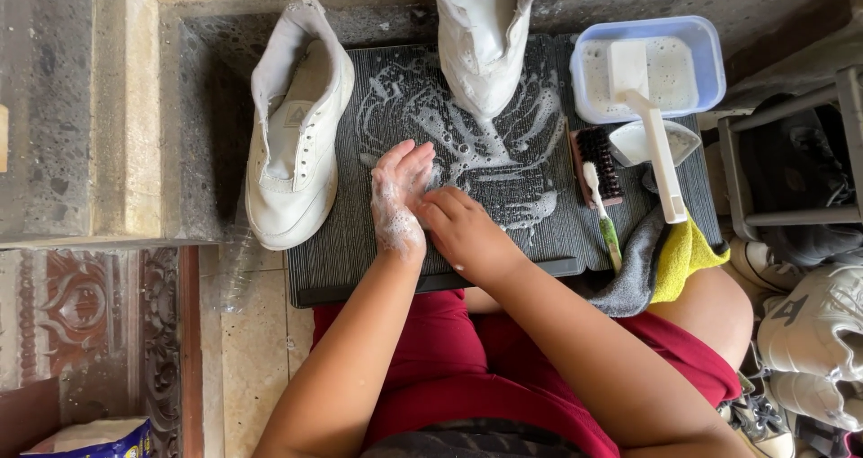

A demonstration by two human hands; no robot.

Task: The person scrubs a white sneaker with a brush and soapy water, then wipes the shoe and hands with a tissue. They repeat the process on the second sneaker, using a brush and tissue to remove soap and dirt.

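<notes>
My left hand (397, 199) is covered in white foam and held edge-up over a black ribbed mat (342, 260). My right hand (456, 228) presses against it, fingers rubbing the left palm; neither hand holds an object. Soapy suds (503, 166) are smeared across the mat just beyond the hands. One white sneaker (295, 125) lies to the left of the mat, half on the stone. A second white sneaker (484, 35) stands toe-down at the mat's far edge.
A blue tub (710, 62) of soapy water holds a white long-handled brush (649, 121). Beside it lie a dark bristle brush (600, 163), a toothbrush (602, 215) and grey and yellow cloths (665, 260). More shoes (814, 323) sit at right by a metal rack (791, 215).
</notes>
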